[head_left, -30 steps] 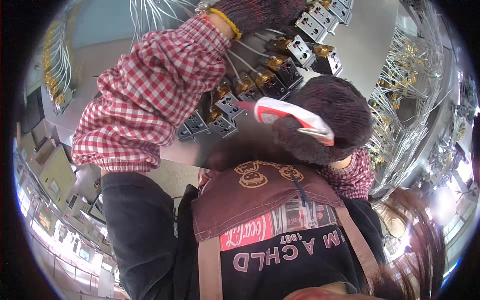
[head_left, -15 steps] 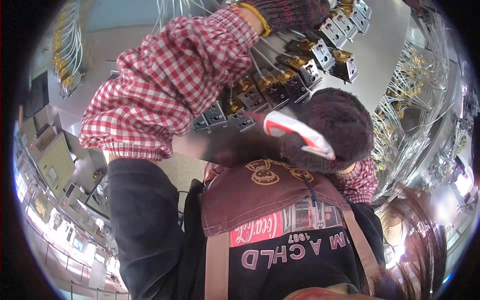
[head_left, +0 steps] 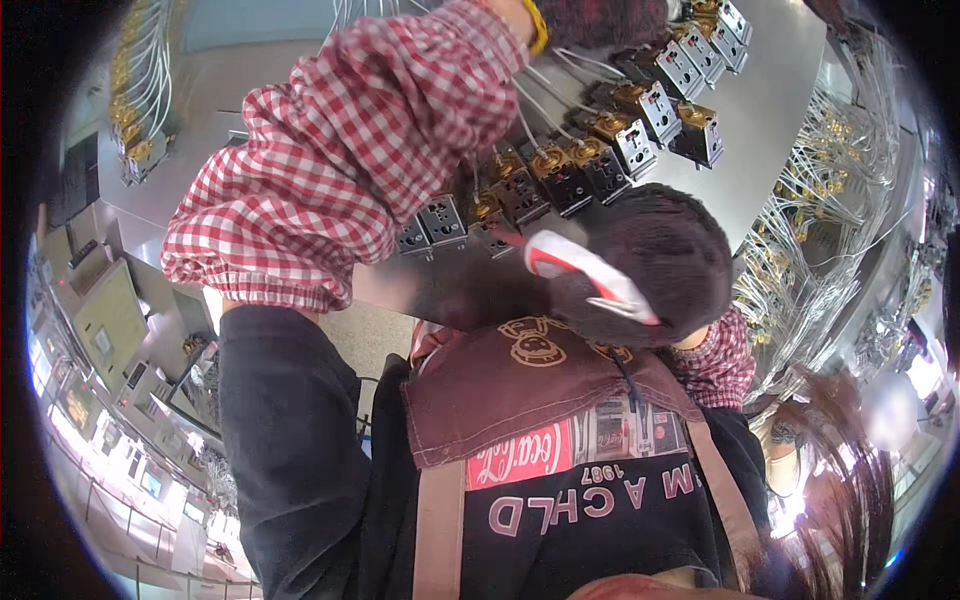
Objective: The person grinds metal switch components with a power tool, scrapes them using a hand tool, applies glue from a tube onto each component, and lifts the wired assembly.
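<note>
My left arm, in a red-and-white checked sleeve, stretches across to the far side. My left hand [head_left: 603, 22], in a dark knitted glove, is partly cut off by the upper edge, and its fingers are hidden; it is nearest to the far metal units. Closer to my apron, my right hand [head_left: 665, 262], also gloved, is curled round a white strip-shaped thing with red edges [head_left: 592, 270]. A dark red tip [head_left: 507, 236] shows near that thing's left end. Between my hands stand rows of small metal boxes [head_left: 540, 185] with brass-coloured fittings and white wires.
A grey metal table [head_left: 755, 140] carries the boxes. Bundles of white wires with brass ends [head_left: 815, 215] crowd the right side; another bundle [head_left: 135, 85] hangs at the far left. A dark blurred shape [head_left: 475, 295] lies by the near edge, its kind unclear.
My left hand has moved slightly farther away and to the right. The right hand has shifted a little left with the white-and-red thing. The view has shifted slightly too.
</note>
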### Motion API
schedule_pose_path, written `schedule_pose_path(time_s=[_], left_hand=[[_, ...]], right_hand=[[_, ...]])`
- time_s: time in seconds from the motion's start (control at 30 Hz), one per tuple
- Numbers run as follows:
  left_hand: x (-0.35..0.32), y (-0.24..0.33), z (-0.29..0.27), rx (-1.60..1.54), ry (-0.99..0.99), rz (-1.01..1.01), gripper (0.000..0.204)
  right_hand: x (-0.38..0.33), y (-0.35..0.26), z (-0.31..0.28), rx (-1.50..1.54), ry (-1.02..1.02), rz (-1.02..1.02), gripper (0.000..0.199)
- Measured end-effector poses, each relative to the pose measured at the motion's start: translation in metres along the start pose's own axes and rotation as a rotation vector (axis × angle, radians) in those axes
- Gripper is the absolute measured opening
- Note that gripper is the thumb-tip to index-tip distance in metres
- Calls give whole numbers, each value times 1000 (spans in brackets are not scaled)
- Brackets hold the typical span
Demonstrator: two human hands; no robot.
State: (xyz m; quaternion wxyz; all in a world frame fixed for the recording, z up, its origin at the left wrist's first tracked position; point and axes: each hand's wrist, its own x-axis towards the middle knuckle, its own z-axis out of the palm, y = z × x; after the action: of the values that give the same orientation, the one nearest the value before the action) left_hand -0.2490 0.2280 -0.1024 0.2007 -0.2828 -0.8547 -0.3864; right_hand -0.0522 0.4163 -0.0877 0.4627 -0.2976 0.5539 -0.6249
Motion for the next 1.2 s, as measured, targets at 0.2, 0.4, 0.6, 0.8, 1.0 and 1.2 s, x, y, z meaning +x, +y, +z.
schedule_pose_path(time_s=[0.2, 0.4, 0.6, 0.8, 1.0, 1.2], left_hand=[[9, -7, -13, -126, -110, 48, 41], [10, -9, -6, -105, -93, 57, 41], [5, -14, -6, -128, -84, 53, 40], [14, -12, -9, -58, -235, 21, 45], [13, -6, -15, -70, -236, -25, 47], [15, -5, -12, -15, -282, -68, 48]], right_hand=[[8, 0, -2, 159, 17, 49, 48], [12, 3, -4, -12, 26, 7, 50], [17, 9, 4, -571, 13, -105, 51], [36, -35, 16, -46, 17, 133, 57], [19, 31, 11, -201, 10, 42, 60], [27, -3, 2, -166, -39, 11, 57]])
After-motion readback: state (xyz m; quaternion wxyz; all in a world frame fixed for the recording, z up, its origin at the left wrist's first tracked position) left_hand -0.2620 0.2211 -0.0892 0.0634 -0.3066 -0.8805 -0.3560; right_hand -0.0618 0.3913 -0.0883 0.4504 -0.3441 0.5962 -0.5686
